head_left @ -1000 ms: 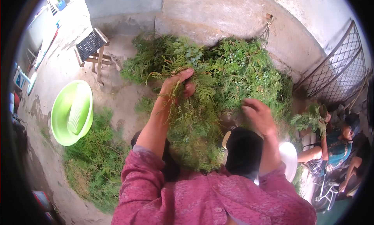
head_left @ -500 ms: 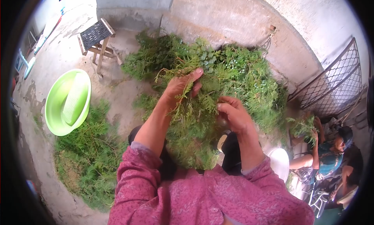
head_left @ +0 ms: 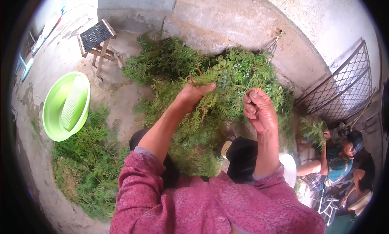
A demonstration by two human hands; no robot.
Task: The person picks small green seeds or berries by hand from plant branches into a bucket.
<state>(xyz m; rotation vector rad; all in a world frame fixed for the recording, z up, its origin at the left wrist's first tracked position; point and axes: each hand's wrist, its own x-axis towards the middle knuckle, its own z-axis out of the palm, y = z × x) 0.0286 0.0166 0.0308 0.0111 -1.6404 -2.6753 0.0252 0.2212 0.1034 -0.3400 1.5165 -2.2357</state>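
My left hand [head_left: 193, 95] is closed around a leafy green conifer sprig [head_left: 208, 102], whose flat fronds stick out above and below the fingers. To its right, my right hand [head_left: 260, 108] is raised with the thumb pressed against curled fingers. Whatever those fingers may hold is too small or hidden to make out. Behind and below both hands spreads a large heap of conifer branches [head_left: 255, 70], with small pale bluish cones among the leaves.
At left, a lime-green basin [head_left: 48, 108] with a ribbed board stands beside another branch pile [head_left: 91, 165]. A woven-top stool [head_left: 97, 35] is near the wall. At right are a metal lattice [head_left: 344, 86], a white round container [head_left: 287, 169] and a seated person [head_left: 340, 165] holding a sprig.
My right hand has moved right and up, away from the sprig, and its fingers have curled in. My left hand still grips the sprig, slightly lower and turned.
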